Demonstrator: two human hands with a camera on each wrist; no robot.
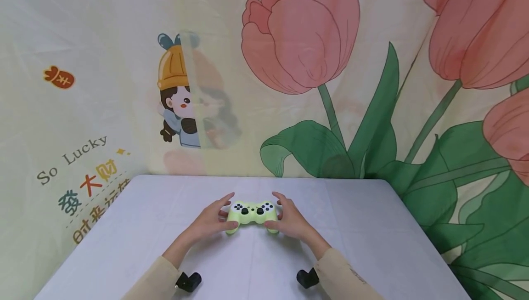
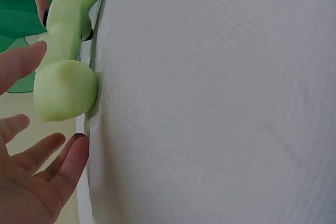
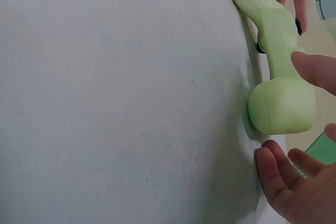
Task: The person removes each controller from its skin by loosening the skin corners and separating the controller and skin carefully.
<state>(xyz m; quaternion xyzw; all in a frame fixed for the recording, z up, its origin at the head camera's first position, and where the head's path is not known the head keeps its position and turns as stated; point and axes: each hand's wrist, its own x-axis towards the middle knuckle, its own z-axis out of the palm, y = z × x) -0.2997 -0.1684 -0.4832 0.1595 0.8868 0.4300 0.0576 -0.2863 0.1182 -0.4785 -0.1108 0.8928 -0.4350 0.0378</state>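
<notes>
In the head view, a light-green game controller [image 1: 252, 219] sits on the white worktop [image 1: 252, 263], its buttons and two dark sticks facing up. The left hand [image 1: 208, 221] is at its left and the right hand [image 1: 292, 221] at its right, fingers spread wide around the ends, each thumb over a near grip. Only this view takes in both beige sleeves [image 1: 154, 281], a black device [image 1: 190, 282] at each wrist, and the big tulips on the backdrop [image 1: 301, 38] at the far side.

The left wrist view shows the rounded end of the near-left grip, which the head view hides, and a dark part low beside the worktop. The left fingers are loosely parted below it, with visible space between; whether the thumb makes contact, I cannot tell.

The right wrist view gives the near-right grip in profile. The right fingers are likewise apart, the lower ones close to the worktop, and not closed around the controller.
</notes>
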